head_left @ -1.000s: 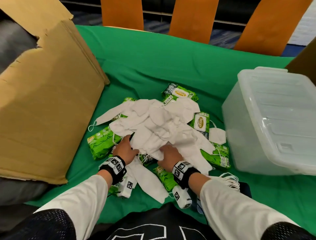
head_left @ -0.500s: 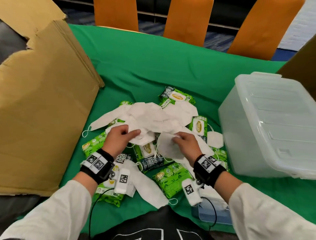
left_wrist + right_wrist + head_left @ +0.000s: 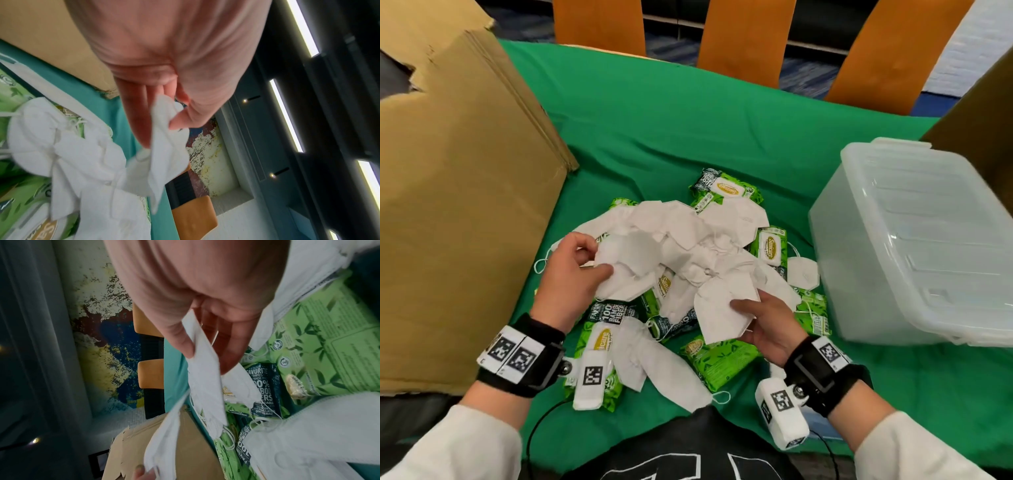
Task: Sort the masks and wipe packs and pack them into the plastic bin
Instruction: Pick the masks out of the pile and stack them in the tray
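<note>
The left hand point(image 3: 571, 274) pinches a white mask point(image 3: 630, 260) off the pile; the right hand point(image 3: 770, 322) pinches another mask point(image 3: 722, 308). Wipe packs point(image 3: 719, 356) lie beneath on the desk point(image 3: 688, 120). The lidded plastic bin point(image 3: 914, 240) sits to the right, nearer the right hand

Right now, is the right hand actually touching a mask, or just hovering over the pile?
Touching. The right wrist view shows the right hand pinching a folded white mask between thumb and fingers; the head view agrees, with the mask lifted off the pile.
</note>
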Available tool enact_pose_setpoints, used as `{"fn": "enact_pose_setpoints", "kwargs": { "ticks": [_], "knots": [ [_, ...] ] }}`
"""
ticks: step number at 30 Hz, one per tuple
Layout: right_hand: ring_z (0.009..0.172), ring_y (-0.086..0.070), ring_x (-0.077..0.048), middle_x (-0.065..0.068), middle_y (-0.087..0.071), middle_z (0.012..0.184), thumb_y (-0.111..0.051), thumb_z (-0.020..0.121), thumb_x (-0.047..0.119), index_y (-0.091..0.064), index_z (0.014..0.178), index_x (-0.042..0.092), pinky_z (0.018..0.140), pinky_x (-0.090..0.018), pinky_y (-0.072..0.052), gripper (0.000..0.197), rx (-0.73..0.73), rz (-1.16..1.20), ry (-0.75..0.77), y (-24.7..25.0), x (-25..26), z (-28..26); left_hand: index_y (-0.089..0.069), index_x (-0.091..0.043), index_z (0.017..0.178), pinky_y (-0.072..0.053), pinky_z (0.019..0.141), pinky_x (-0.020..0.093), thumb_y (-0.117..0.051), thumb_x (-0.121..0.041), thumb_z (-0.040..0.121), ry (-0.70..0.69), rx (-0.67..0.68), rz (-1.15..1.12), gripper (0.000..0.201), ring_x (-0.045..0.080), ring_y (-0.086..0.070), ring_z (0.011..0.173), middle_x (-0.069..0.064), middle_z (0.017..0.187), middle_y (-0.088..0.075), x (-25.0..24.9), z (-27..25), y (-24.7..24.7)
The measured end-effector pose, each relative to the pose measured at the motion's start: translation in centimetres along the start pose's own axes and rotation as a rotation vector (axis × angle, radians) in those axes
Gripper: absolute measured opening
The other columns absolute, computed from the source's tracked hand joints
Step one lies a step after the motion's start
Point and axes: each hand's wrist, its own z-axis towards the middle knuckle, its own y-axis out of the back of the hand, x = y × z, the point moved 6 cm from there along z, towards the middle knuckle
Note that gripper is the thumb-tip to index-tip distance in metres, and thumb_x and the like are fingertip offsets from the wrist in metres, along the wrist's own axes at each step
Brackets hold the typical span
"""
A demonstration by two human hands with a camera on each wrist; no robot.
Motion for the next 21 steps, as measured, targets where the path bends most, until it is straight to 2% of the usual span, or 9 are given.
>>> {"fn": "enact_pose_setpoints", "kwargs": {
  "ticks": [2, 4, 6, 8, 10, 12, 15, 18, 21],
  "knots": [
    [0.095, -0.069, -0.03, -0.009, -0.077, 0.103, -0.064, 0.093, 0.003, -0.07, 0.113, 0.012, 0.083, -0.05, -0.057, 0.024, -0.028, 0.026, -0.004, 0.1, -0.3, -0.3, -0.051, -0.031, 0.109, -0.052, 0.069, 0.035, -0.073, 0.008, 0.08, 0.04, 0.023, -0.001, 0.053, 0.024, -0.066, 0.077, 0.005, 0.09, -0.07, 0.5, -0.2, -0.4],
    [0.09, -0.069, -0.029, -0.007, -0.076, 0.095, -0.063, 0.095, 0.008, -0.071, 0.109, 0.013, 0.075, -0.046, -0.058, 0.017, -0.059, 0.048, -0.003, 0.2, -0.6, -0.5, -0.054, -0.039, 0.118, -0.05, 0.071, 0.04, -0.082, 0.0, 0.075, 0.08, 0.061, 0.108, 0.065, 0.027, -0.064, 0.076, 0.009, 0.085, -0.067, 1.4, -0.4, -1.1],
    [0.085, -0.069, -0.026, -0.006, -0.076, 0.091, -0.064, 0.095, 0.01, -0.071, 0.107, 0.013, 0.069, -0.042, -0.058, 0.014, -0.074, 0.06, 0.008, 0.4, -0.9, -0.7, -0.066, -0.043, 0.109, -0.046, 0.071, 0.037, -0.087, -0.018, 0.071, 0.123, 0.12, 0.19, 0.05, 0.023, -0.059, 0.072, 0.017, 0.082, -0.064, 2.4, -0.8, -1.6],
    [0.084, -0.07, -0.025, -0.006, -0.077, 0.093, -0.066, 0.095, 0.01, -0.072, 0.109, 0.012, 0.072, -0.042, -0.058, 0.016, -0.074, 0.056, 0.018, 0.6, -1.0, -1.0, -0.077, -0.035, 0.095, -0.05, 0.073, 0.04, -0.082, -0.034, 0.066, 0.157, 0.144, 0.146, 0.029, 0.023, -0.064, 0.076, 0.017, 0.086, -0.071, 3.0, -1.2, -2.0],
    [0.09, -0.067, -0.028, -0.009, -0.075, 0.099, -0.065, 0.094, 0.008, -0.071, 0.112, 0.011, 0.084, -0.049, -0.055, 0.019, -0.068, 0.051, 0.019, 0.9, -1.1, -1.2, -0.076, -0.03, 0.086, -0.054, 0.075, 0.044, -0.072, -0.03, 0.068, 0.177, 0.109, 0.113, 0.019, 0.025, -0.068, 0.08, 0.006, 0.084, -0.075, 3.0, -1.7, -1.7],
    [0.093, -0.064, -0.031, -0.012, -0.071, 0.101, -0.063, 0.093, 0.005, -0.069, 0.112, 0.01, 0.094, -0.059, -0.052, 0.02, -0.067, 0.056, 0.008, 1.5, -1.1, -1.4, -0.07, -0.028, 0.084, -0.053, 0.075, 0.045, -0.065, -0.026, 0.071, 0.196, 0.061, 0.091, 0.014, 0.028, -0.066, 0.082, 0.004, 0.087, -0.073, 2.4, -1.9, -1.5],
    [0.095, -0.065, -0.033, -0.014, -0.07, 0.104, -0.059, 0.093, 0.0, -0.067, 0.113, 0.011, 0.084, -0.061, -0.059, 0.024, -0.043, 0.061, -0.008, 1.8, -1.1, -1.6, -0.065, -0.02, 0.082, -0.049, 0.073, 0.04, -0.061, -0.007, 0.083, 0.32, 0.018, -0.132, 0.013, 0.027, -0.064, 0.081, 0.009, 0.087, -0.072, 2.4, -1.8, -1.6],
    [0.094, -0.067, -0.034, -0.015, -0.071, 0.107, -0.056, 0.091, -0.006, -0.065, 0.119, 0.012, 0.064, -0.046, -0.062, 0.034, -0.035, 0.068, -0.022, 1.7, -1.4, -1.8, -0.061, -0.016, 0.11, -0.055, 0.07, 0.04, -0.055, 0.008, 0.087, 0.411, -0.028, -0.28, 0.033, 0.031, -0.066, 0.083, 0.018, 0.107, -0.07, 2.9, -1.8, -2.0],
    [0.098, -0.069, -0.034, -0.015, -0.071, 0.116, -0.056, 0.09, -0.009, -0.063, 0.124, 0.014, 0.065, -0.046, -0.063, 0.042, -0.011, 0.071, -0.028, 1.2, -1.8, -1.8, -0.048, -0.032, 0.136, -0.057, 0.063, 0.042, -0.051, 0.013, 0.087, 0.408, -0.025, -0.351, 0.067, 0.033, -0.061, 0.087, 0.015, 0.116, -0.059, 2.8, -1.9, -2.1]
  ]
}}
